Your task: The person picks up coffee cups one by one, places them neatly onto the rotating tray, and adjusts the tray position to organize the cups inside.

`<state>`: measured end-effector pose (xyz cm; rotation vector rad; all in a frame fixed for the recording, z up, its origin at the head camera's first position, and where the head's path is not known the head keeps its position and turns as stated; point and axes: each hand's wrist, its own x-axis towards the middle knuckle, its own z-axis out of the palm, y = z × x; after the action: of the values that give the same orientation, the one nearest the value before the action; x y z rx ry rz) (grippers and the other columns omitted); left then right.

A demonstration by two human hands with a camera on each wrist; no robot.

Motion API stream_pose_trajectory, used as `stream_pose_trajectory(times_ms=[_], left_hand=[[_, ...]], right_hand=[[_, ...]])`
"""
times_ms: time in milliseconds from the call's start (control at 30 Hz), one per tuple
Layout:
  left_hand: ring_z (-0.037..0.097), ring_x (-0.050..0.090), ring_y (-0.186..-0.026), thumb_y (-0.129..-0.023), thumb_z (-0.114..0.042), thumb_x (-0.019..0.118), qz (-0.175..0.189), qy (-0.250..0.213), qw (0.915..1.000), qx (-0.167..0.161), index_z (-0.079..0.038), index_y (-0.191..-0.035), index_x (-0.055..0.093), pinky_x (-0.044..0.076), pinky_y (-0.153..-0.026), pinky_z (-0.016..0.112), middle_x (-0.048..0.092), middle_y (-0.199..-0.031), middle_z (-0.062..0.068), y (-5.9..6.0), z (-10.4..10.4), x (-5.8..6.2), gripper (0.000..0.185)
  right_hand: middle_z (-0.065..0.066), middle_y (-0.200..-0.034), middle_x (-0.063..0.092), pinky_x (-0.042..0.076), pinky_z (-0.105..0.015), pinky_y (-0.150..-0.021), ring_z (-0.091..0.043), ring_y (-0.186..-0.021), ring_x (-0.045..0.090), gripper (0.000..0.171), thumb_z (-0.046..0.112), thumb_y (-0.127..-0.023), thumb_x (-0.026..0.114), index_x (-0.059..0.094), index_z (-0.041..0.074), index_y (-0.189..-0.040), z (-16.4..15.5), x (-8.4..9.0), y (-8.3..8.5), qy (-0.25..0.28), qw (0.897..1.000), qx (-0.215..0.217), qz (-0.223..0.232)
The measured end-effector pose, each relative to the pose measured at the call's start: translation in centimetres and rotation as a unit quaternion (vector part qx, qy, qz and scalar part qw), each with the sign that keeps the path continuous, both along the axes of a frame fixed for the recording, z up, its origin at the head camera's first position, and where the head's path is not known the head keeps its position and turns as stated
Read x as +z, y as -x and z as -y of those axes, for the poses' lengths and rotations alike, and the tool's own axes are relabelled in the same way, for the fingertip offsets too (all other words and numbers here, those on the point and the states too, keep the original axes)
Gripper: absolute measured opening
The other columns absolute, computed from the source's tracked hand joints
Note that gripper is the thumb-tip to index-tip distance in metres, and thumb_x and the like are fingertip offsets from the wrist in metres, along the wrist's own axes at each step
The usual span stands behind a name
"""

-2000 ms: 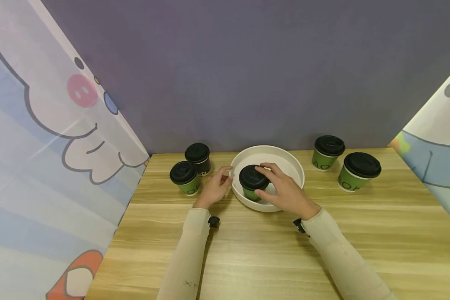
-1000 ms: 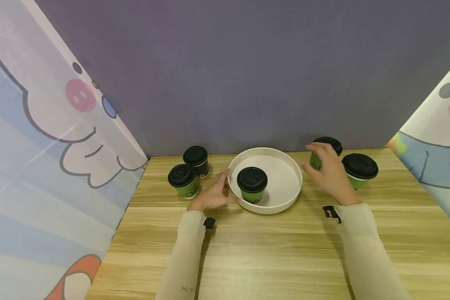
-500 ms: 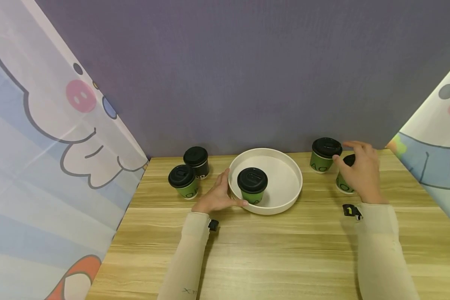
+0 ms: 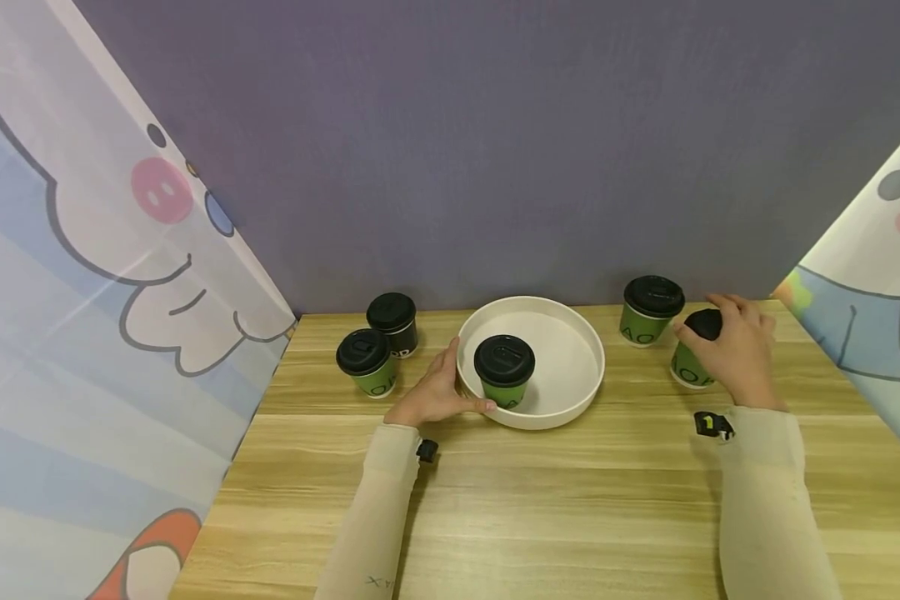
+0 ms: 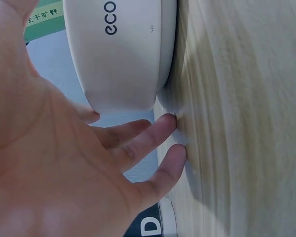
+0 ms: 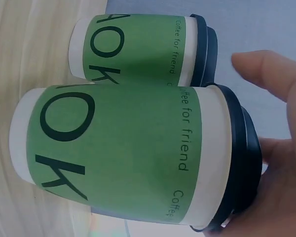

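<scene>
My left hand (image 4: 437, 395) is at the left side of a round white tray (image 4: 566, 408), its fingers spread and thumb along the near rim. In the left wrist view, one fingertip meets the tray's edge and other fingertips are at the tabletop. A green paper coffee cup (image 4: 506, 392) with a black lid stands inside the tray. My right hand (image 4: 738, 350) is over another green coffee cup (image 6: 118, 153), fingers behind its black lid. The thumb stands apart from that lid in the right wrist view. Close beside it, a further green coffee cup (image 4: 642, 325) stands upright.
Left of the tray stand a green lidded cup (image 4: 375, 377) and a dark lidded cup (image 4: 402, 340), close together. A grey partition (image 4: 495, 167) rises behind the wooden table (image 4: 540, 517). Cartoon-printed sheets hang at both sides.
My right hand has left the cup in the tray and moved right to the far-right cup. My left hand has shifted to the tray's near-left rim, with its thumb stretched out.
</scene>
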<state>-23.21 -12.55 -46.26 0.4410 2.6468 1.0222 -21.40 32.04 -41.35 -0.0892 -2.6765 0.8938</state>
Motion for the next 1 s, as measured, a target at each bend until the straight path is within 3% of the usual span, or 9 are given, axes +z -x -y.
stream_pose_trajectory(times_ms=[200,500,1000], left_hand=[[0.035,0.011,-0.159,-0.071,-0.060,0.088,0.006,-0.009,0.9999,-0.006,-0.022,-0.165,-0.011,0.022,-0.125,0.058,0.011,-0.172,0.014,0.0,0.1,0.0,0.141],[0.035,0.029,-0.155,-0.073,-0.059,0.088,0.006,-0.016,0.9999,-0.001,-0.031,-0.165,-0.008,0.030,-0.123,0.054,0.024,-0.170,0.014,0.2,0.4,0.0,0.136],[0.032,0.027,-0.156,-0.071,-0.063,0.086,0.016,-0.010,0.9998,0.004,-0.032,-0.165,-0.009,0.029,-0.124,0.053,0.024,-0.169,0.015,0.3,0.4,0.2,0.137]], right_hand=[[-0.044,-0.158,0.015,0.020,-0.080,-0.101,-0.069,-0.138,0.014,0.085,0.039,-0.099,0.063,0.024,-0.006,-0.159,-0.4,-0.1,0.0,0.000,0.999,-0.013,0.033],[-0.049,-0.156,0.011,0.023,-0.081,-0.097,-0.072,-0.134,0.015,0.095,0.047,-0.098,0.063,0.015,-0.005,-0.161,-0.7,0.3,-0.3,0.010,0.996,-0.024,0.081],[-0.051,-0.154,0.014,0.026,-0.084,-0.096,-0.078,-0.131,0.016,0.102,0.048,-0.095,0.067,0.009,-0.002,-0.163,-0.8,1.1,-0.5,-0.014,0.993,-0.013,0.120]])
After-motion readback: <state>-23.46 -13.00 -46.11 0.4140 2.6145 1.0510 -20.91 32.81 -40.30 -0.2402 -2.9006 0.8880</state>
